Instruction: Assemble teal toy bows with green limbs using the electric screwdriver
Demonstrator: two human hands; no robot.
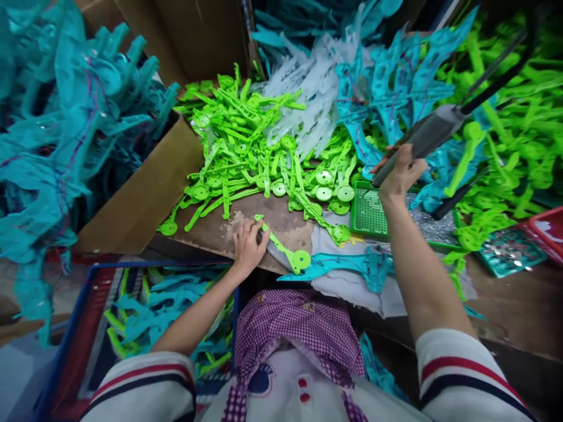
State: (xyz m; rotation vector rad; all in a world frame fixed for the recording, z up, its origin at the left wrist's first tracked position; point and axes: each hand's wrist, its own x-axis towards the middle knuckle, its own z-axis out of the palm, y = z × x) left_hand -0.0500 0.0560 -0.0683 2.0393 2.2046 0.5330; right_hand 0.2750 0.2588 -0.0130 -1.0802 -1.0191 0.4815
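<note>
My left hand presses down on a green plastic part with a round end, lying on the worn brown table at its near edge. My right hand is raised above a green mesh tray and grips a grey powered screwdriver that hangs from a black cable; its tip points down and left. A teal plastic part lies on a white cloth just right of my left hand.
A heap of green parts covers the table's middle. Teal parts and clear ones pile up behind, more green at right. Cardboard box of teal parts at left. A blue crate sits below. Red tray far right.
</note>
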